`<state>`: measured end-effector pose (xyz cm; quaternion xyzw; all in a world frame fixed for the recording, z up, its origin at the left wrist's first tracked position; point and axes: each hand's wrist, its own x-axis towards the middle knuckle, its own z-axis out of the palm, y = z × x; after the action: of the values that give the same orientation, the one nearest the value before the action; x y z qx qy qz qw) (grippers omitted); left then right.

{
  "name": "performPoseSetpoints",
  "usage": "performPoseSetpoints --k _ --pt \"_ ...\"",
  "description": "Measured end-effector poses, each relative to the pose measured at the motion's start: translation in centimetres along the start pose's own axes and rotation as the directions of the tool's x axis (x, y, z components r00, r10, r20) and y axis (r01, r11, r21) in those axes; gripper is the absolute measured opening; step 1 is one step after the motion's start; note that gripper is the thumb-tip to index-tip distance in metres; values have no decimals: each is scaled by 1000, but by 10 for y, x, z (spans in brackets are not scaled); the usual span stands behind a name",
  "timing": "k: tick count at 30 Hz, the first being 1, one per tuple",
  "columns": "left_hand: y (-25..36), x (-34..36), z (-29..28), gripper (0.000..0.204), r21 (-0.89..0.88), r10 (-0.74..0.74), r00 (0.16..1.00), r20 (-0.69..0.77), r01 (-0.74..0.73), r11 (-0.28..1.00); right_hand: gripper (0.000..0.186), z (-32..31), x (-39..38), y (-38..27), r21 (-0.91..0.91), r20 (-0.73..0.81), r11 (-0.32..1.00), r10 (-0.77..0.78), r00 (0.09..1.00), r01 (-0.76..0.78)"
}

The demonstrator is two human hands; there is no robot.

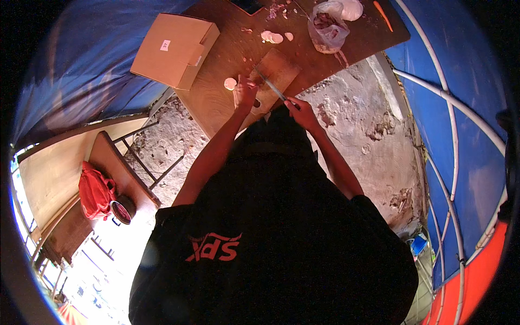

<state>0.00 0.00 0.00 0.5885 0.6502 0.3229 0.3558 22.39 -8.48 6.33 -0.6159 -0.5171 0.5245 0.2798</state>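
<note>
My right hand (301,112) is closed around the handle of a knife (271,85). Its long blade slants up and left over the wooden cutting board (284,64). Left of the board is my left hand (245,95), its fingers apart. Beside those fingers lies a pale round piece (230,84); whether they touch it I cannot tell. Farther back on the brown table (211,105), several pale round slices (272,37) overlap, with small scraps scattered around.
A closed cardboard box (172,49) sits at the table's left. Back right are a clear plastic bag (328,32) with dark contents and an orange strip-like thing (383,15). A red bag (97,192) rests on a bench at the left. Blue sheeting and pale poles (454,135) rise on the right.
</note>
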Motion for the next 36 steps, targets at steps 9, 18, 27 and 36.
performPoseSetpoints --k 9,18,27,36 --pt "10 -4 4 38 138 -16 997 -75 26 990 37 1 -18 6 -26 34 999 39 999 -38" --pt "12 -6 1 36 148 10 1000 -8 -9 989 35 -7 -5 16 -108 94 993 -25 995 36" --pt "21 -5 5 52 410 25 997 74 -53 910 37 -14 0 22 -267 11 953 -143 990 140" --pt "13 -14 -50 36 -237 -85 996 -7 81 968 31 -47 8 -2 -500 83 847 -158 984 178"
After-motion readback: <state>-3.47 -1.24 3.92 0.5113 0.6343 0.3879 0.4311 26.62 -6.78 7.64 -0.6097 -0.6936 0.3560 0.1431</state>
